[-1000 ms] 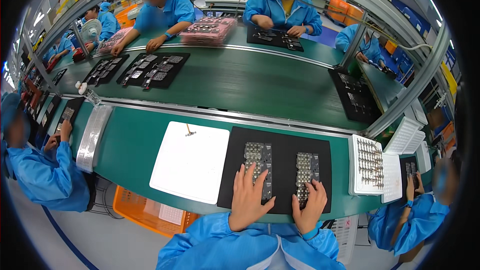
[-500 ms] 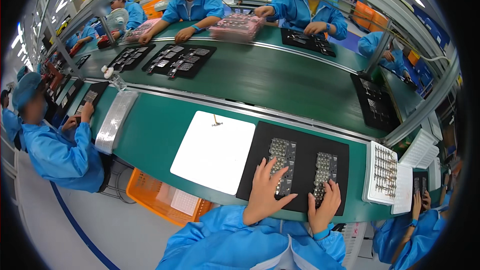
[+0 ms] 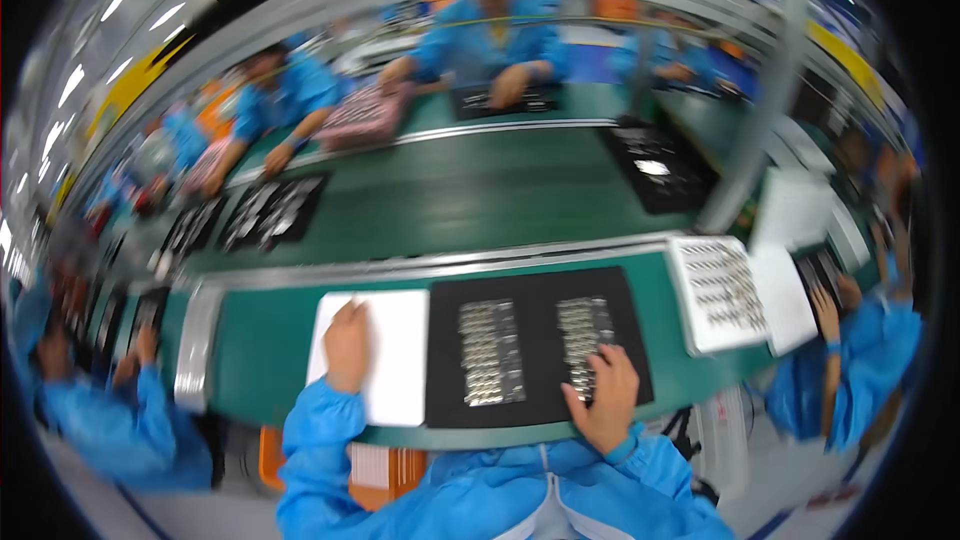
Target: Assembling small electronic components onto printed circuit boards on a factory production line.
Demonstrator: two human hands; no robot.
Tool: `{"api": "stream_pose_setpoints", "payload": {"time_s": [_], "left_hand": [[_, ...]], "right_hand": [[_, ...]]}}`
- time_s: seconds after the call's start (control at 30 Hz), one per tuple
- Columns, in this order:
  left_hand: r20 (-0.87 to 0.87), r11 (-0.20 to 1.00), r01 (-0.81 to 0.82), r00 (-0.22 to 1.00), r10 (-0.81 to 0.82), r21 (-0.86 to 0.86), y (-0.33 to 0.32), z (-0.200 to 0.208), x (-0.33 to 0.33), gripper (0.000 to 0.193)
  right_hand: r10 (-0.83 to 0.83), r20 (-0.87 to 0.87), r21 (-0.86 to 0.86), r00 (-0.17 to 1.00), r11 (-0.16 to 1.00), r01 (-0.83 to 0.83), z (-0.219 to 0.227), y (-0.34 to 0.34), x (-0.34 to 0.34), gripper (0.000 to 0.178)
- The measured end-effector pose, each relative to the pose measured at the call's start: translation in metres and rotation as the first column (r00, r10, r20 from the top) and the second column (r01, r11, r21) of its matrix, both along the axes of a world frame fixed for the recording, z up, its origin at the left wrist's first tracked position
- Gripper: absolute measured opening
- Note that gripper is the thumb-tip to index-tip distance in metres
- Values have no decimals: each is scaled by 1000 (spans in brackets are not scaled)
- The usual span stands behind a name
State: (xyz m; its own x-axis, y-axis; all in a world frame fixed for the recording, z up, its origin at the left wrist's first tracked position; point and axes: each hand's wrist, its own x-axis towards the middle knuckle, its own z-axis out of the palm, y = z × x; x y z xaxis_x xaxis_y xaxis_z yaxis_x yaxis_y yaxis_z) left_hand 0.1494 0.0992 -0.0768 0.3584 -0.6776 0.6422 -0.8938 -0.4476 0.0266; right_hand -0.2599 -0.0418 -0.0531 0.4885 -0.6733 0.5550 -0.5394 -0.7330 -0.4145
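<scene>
My left hand [image 3: 347,345] lies flat on the white sheet [image 3: 400,340], fingers pointing up the sheet toward its far edge; nothing is grasped, palm down, grip released. The sheet sits on the green table [image 3: 260,360] just left of the black mat [image 3: 535,340], their edges touching or nearly so. My right hand [image 3: 603,395] rests on the mat's near right corner, fingers spread over the lower end of the right strip of small metal parts [image 3: 585,340]; motion blur keeps me from telling whether anything is pinched. A second strip of parts [image 3: 490,350] lies parallel on the mat, between my hands, untouched. A white tray of parts [image 3: 715,290] stands just right of the mat.
</scene>
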Motion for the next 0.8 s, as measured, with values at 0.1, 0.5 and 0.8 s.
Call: {"api": "stream_pose_setpoints", "payload": {"time_s": [0.1,0.5,0.8], "left_hand": [[-54,992,23,998,-16,121,2,14,3,14],[-358,659,737,581,-731,-149,-10,106,-204,24],[-412,919,300,826,-384,-254,13,94,-143,36]], "right_hand": [[-10,23,28,1000,1000,9,4,-1,-2,58],[-157,795,600,586,59,-798,34,36,22,50],[-394,731,669,558,251,-700,54,-31,-36,25]]}}
